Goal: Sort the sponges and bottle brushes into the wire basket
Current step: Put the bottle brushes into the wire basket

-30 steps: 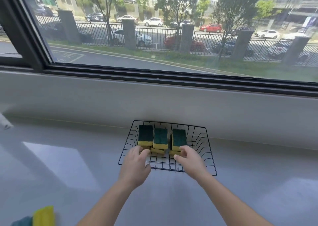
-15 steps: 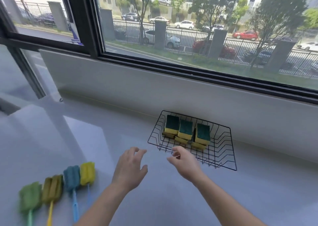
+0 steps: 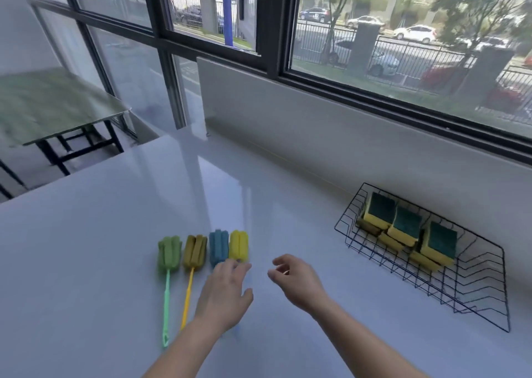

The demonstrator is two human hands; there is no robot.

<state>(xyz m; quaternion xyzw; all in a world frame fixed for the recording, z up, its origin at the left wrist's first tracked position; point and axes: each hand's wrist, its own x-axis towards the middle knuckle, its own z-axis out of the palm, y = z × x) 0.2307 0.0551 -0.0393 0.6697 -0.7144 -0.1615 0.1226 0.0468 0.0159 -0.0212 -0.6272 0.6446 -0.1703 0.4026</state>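
Left hand point(image 3: 223, 294) hides handles of blue brush point(image 3: 218, 246) and yellow brush point(image 3: 239, 245); fingers relaxed, contact unclear. Right hand point(image 3: 296, 282) slack, empty. Green brush point(image 3: 169, 252) and olive brush point(image 3: 195, 251) lie alongside on desk point(image 3: 115, 233). Green-topped yellow sponges point(image 3: 406, 225) stacked in basket point(image 3: 478, 285), right.

No legible text, label, brand, number or sign anywhere in view.

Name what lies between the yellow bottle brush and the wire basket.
Head view: only bare counter between yellow bottle brush and wire basket; the right hand hovers nearer.
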